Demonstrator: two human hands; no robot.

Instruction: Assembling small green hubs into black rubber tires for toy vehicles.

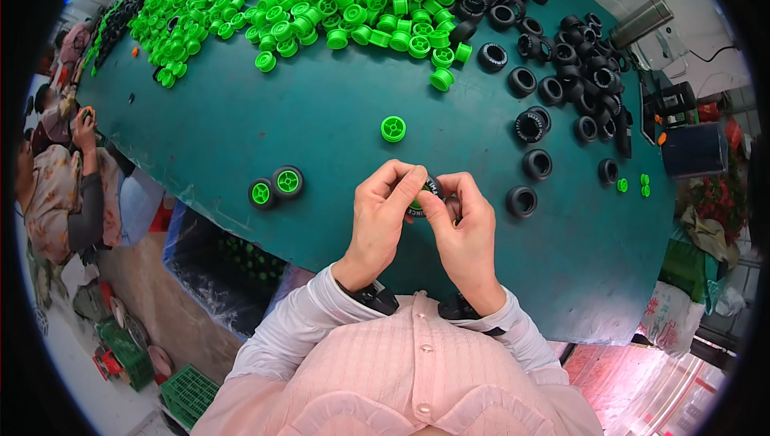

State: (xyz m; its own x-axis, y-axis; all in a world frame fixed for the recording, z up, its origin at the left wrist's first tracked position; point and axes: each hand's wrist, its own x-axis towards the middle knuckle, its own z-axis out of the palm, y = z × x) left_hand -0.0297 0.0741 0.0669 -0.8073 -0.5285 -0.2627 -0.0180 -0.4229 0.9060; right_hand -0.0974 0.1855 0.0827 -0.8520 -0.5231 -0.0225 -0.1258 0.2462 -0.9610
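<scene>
Close in front of my chest, my left hand [378, 218] and my right hand [468, 235] grip one small black toy tyre [434, 185] between them. Both thumbs press on its face, and a bit of green wheel rim shows inside the ring; the fingers hide most of it, so how far the rim is seated I cannot tell. Beyond my hands a single bare green rim [393, 129] lies on the table. To the left are two toy wheels side by side, one nearer [261, 194] and one farther [287, 181], each a green rim inside a black tyre.
A big heap of green rims [353, 3] covers the far side of the green table [337, 107]. Loose black tyres [581, 67] spread along the right, near a metal cylinder [642, 22]. Below the left edge stands a lined bin [212, 275] with green-centred wheels; another person [68, 195] sits beyond.
</scene>
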